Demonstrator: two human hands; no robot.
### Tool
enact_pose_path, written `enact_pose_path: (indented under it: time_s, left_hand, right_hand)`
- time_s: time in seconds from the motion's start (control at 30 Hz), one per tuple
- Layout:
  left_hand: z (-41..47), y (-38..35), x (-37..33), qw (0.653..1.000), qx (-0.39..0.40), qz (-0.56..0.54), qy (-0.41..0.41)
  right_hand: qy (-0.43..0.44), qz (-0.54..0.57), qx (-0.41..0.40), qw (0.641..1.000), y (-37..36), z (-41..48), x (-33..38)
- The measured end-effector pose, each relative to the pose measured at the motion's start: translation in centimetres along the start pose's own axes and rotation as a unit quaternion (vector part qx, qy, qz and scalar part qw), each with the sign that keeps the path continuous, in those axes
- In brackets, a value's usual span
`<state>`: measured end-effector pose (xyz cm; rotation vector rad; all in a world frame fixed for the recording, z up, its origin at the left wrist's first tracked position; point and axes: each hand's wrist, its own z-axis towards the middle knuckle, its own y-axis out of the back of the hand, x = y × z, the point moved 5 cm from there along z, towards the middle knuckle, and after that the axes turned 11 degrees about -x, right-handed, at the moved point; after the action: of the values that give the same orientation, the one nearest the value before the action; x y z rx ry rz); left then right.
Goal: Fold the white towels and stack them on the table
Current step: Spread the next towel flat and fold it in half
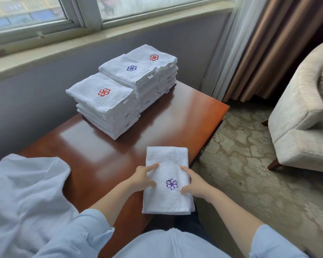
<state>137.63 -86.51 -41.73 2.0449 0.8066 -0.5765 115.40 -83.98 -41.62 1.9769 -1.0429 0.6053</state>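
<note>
Head view, looking down: holding a folded towel (167,164) flat at the near right corner of the wooden table (104,146), long side running away from the body, near end hanging slightly past the table edge. Gripping its left edge with the left hand (143,178), forefinger and thumb spread over the top, the other fingers curled against the side. Clasping its right edge with the right hand (195,185) in the same way, thumb and forefinger bracketing the purple flower emblem (172,184) stitched on the upper face. Facing three stacks of folded towels (108,108) standing side by side and touching at the far end of the table, below the window sill (50,51), showing red, blue and red emblems on top. Keeping a heap of loose white cloth (26,192) lying at the near left, partly over the table. Seeing a cream armchair (302,118) standing on patterned carpet (241,164) off to the right, with a brown curtain (268,49) hanging beyond.
</note>
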Motion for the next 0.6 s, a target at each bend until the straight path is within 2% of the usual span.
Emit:
enact_pose_path:
  time_s: [0.13,0.33,0.6]
  left_hand:
    - [-0.4,0.6,0.1,0.999,0.008,-0.052,-0.001]
    - [-1.4,0.2,0.0,0.998,0.044,-0.036,0.012]
    - [-2.0,0.9,-1.3,0.981,0.055,-0.167,0.084]
  right_hand:
    - [-0.002,0.031,0.004,1.0,0.3,-0.4,-0.2]
    - [-0.005,0.028,-0.001,1.0,0.5,-0.6,0.2]
    - [0.019,0.044,-0.029,0.998,1.6,-0.4,2.9]
